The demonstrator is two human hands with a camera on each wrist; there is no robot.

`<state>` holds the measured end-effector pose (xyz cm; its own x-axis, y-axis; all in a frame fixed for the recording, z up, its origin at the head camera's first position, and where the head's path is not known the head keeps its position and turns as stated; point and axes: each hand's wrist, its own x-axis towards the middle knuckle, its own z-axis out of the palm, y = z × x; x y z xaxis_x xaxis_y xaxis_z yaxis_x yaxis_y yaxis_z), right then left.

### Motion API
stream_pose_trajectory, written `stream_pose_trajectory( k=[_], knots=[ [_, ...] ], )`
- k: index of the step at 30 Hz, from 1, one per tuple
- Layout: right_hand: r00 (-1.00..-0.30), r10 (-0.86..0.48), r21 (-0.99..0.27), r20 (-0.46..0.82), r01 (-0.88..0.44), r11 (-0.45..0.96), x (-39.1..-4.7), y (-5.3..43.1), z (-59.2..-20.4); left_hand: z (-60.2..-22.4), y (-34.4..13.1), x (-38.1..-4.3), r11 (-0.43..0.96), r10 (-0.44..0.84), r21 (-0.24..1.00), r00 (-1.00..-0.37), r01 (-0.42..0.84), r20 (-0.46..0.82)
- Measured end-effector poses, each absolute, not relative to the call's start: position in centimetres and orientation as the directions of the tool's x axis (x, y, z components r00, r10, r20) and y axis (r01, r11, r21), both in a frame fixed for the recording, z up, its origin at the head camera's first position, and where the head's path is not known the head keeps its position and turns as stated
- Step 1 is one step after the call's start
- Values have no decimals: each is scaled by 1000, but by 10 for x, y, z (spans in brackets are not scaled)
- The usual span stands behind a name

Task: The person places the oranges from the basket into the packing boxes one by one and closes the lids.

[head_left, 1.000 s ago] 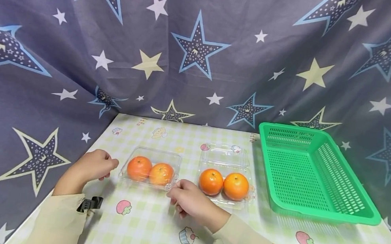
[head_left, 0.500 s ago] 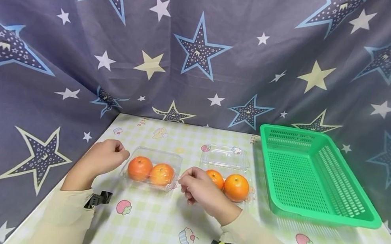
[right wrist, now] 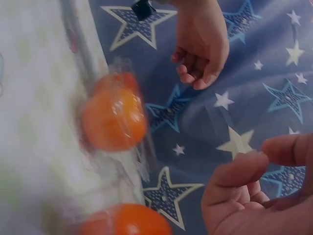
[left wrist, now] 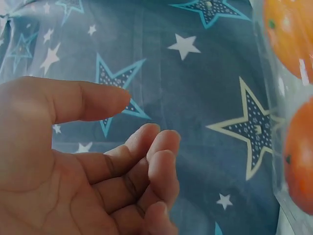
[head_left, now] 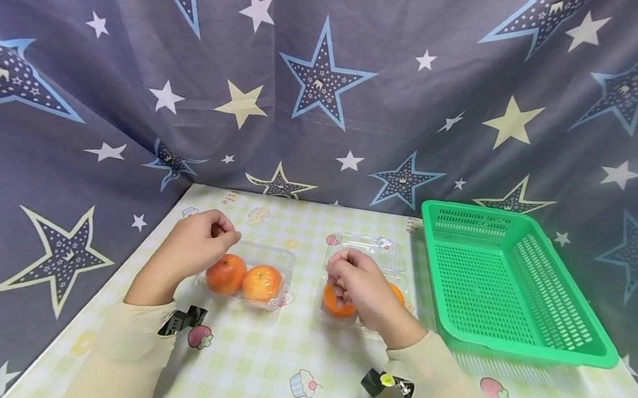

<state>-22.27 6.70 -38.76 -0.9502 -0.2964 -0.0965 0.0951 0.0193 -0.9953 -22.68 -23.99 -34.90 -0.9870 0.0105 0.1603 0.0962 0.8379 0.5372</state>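
Observation:
In the head view, my left hand (head_left: 191, 247) hovers above the left edge of a closed clear plastic clamshell box (head_left: 285, 259). Two oranges (head_left: 261, 282) sit inside it. The left wrist view has the left thumb and loosely bent fingers apart, with nothing between them. My right hand (head_left: 365, 288) is over a second clear clamshell box, whose lid (head_left: 371, 253) lies folded back. Two more oranges (head_left: 337, 303) are in that box, partly hidden by the hand. Seen from the right wrist, the right thumb and index finger come close together, the fingers bent, holding nothing.
A green plastic basket (head_left: 436, 302) with perforated sides stands on the right of the table. The table wears a checked cloth (head_left: 267, 362) printed with fruit and cupcakes. Behind and to the left hangs a dark star-patterned curtain (head_left: 196, 141).
My left hand has moved right and up, over the closed box. The right hand has moved right and away from that box, now over the opened one. Boxes and oranges stay put.

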Motion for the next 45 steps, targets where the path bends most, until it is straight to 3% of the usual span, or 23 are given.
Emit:
stream_pose_trajectory(
  k=[28, 37, 45],
  knots=[
    [-992, -117, -999, -38, 33, 39, -249, 111, -376, -337, -163, -246, 730, 110, 650, -975, 212, 193],
    [-999, -42, -980, -7, -2, 201, -259, 121, -381, -342, -132, -253, 688, 154, 691, -975, 222, 160],
    [-1000, -11, -968, -26, 22, 250, -266, 127, -387, -358, -101, -266, 698, 195, 682, -974, 219, 114]
  ],
)
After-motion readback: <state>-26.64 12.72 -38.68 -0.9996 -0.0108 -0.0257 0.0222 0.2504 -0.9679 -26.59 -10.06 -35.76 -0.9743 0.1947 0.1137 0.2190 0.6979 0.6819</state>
